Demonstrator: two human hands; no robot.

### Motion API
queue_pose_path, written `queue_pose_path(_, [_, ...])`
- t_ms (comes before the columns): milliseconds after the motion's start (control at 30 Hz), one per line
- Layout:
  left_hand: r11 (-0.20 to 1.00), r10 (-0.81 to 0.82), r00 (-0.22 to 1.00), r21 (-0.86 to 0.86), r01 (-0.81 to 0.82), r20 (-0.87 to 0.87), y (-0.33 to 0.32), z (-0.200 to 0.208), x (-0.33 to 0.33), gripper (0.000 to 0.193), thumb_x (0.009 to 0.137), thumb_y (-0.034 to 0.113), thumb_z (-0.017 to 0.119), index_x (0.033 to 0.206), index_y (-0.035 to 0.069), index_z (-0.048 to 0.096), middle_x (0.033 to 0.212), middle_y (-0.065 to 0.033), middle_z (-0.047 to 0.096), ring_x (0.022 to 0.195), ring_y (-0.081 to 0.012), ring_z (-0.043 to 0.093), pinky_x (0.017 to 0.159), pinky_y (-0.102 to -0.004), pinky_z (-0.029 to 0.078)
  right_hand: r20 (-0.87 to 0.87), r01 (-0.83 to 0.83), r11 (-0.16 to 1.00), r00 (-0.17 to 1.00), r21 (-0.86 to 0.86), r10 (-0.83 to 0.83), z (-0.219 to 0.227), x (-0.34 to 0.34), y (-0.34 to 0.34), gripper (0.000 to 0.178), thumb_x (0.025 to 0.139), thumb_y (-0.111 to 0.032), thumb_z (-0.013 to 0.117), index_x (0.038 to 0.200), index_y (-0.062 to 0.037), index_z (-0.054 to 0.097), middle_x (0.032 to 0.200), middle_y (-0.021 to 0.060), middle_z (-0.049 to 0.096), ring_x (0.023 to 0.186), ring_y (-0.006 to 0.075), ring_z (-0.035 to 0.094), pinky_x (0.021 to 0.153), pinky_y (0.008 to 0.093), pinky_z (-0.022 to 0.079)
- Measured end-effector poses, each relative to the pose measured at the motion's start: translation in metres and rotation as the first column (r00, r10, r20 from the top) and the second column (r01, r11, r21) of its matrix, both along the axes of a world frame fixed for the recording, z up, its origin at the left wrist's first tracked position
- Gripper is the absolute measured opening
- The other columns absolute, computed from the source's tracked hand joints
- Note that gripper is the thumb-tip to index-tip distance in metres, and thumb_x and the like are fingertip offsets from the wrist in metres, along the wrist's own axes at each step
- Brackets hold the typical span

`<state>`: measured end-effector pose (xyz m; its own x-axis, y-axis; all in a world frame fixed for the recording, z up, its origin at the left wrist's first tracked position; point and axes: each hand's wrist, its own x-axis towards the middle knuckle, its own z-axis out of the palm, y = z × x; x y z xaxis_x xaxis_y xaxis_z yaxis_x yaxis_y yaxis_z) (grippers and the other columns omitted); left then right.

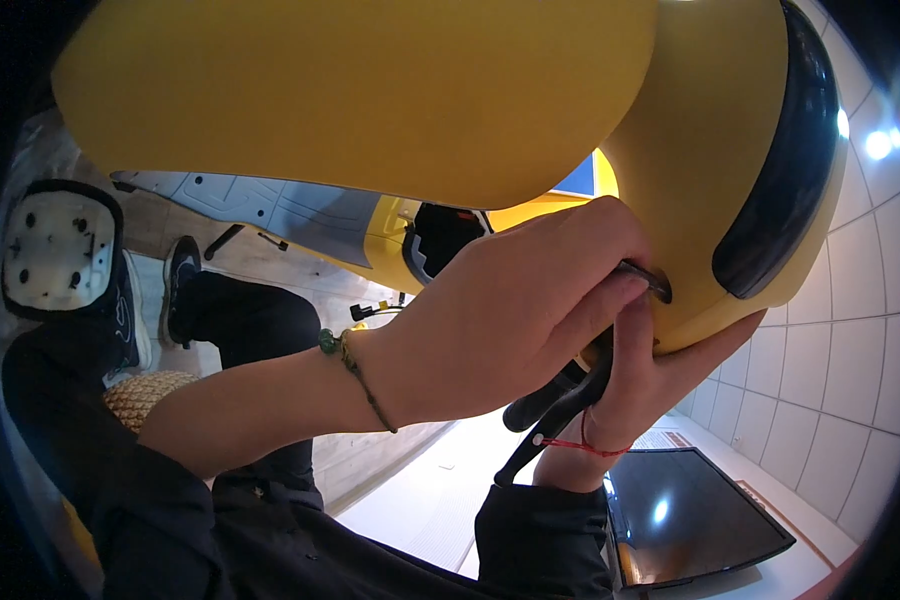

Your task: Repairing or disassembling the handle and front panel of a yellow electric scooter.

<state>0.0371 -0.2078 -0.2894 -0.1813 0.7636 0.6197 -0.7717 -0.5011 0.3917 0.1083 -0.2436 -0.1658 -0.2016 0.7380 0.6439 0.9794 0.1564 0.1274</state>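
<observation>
A rounded yellow shell (715,120) with a glossy black curved strip (790,170) fills the upper right, apparently part of a scooter. My left hand (510,310), with a green bracelet at its wrist, is closed, and its thumb and finger pinch a thin dark piece (642,270) at a small hole in the shell. My right hand (650,375), wearing a red string bracelet, wraps the shell's lower edge, thumb up beside the left fingertips. Part of its fingers is hidden behind the shell. Black levers or grips (560,405) stick out beside the right wrist.
A wide yellow panel (360,90) spans the top. Below it lie a grey footboard (290,215) and a loose black cable connector (365,312). A white pad with a black rim (62,248) is at far left. A dark screen (695,515) hangs at lower right.
</observation>
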Motion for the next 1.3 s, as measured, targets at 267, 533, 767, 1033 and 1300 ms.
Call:
queue_pose_path(267, [0.994,0.034,0.994,-0.102,-0.023,0.101,-0.002,0.004,0.006,0.016,0.094,0.010,0.045,0.106,0.000,0.046,0.087,-0.0085,0.052,0.070,-0.0095,0.055,0.058,-0.0213,0.045,-0.028,-0.026,1.000,0.999,0.004,0.026,-0.002,-0.001,0.002,0.105,0.062,-0.027,0.074,0.139,-0.0035,0.007,0.124,0.0159,0.030,0.119,0.0291,0.039,0.097,0.0373,0.036])
queue_pose_path(533, [0.952,-0.103,0.968,-0.260,0.162,0.228,-0.010,0.023,0.013,0.017,0.097,0.016,0.038,0.106,0.001,0.039,0.078,-0.0048,0.052,0.055,-0.0043,0.045,0.046,-0.0178,0.036,-0.166,-0.041,0.999,0.985,0.001,0.041,-0.006,-0.007,0.002,0.108,0.057,-0.022,0.075,0.139,-0.0006,0.007,0.125,0.0172,0.033,0.114,0.0281,0.043,0.097,0.0379,0.036])
queue_pose_path(767, [0.870,-0.078,0.961,-0.452,0.195,0.264,-0.019,0.028,0.020,0.015,0.097,0.021,0.041,0.098,0.006,0.042,0.070,0.0006,0.050,0.051,-0.0008,0.040,0.043,-0.0165,0.030,-0.160,-0.036,0.999,0.986,0.033,0.040,-0.012,-0.002,-0.002,0.099,0.062,-0.023,0.074,0.139,-0.0026,0.016,0.123,0.0173,0.044,0.109,0.0269,0.050,0.094,0.0351,0.039])
queue_pose_path(1033, [0.726,-0.313,0.946,-0.620,0.298,0.088,-0.074,-0.027,-0.012,0.017,0.097,0.025,0.043,0.088,0.011,0.045,0.070,0.0018,0.047,0.051,-0.0020,0.034,0.044,-0.0174,0.025,-0.192,-0.057,0.998,0.980,-0.040,0.048,0.003,0.002,-0.005,0.095,0.063,-0.017,0.075,0.137,-0.0031,0.019,0.116,0.0162,0.049,0.103,0.0289,0.053,0.086,0.0386,0.043])
queue_pose_path(1300, [0.281,-0.342,0.879,-0.857,0.432,0.331,-0.153,-0.127,-0.051,0.013,0.092,0.020,0.051,0.083,0.011,0.050,0.080,-0.0037,0.057,0.068,-0.0110,0.052,0.059,-0.0252,0.040,-0.775,-0.639,0.714,0.283,0.287,0.565,0.008,0.044,-0.038,0.060,0.077,-0.007,0.055,0.134,-0.0018,0.037,0.138,0.0189,0.038,0.128,0.0313,0.037,0.103,0.0403,0.032])
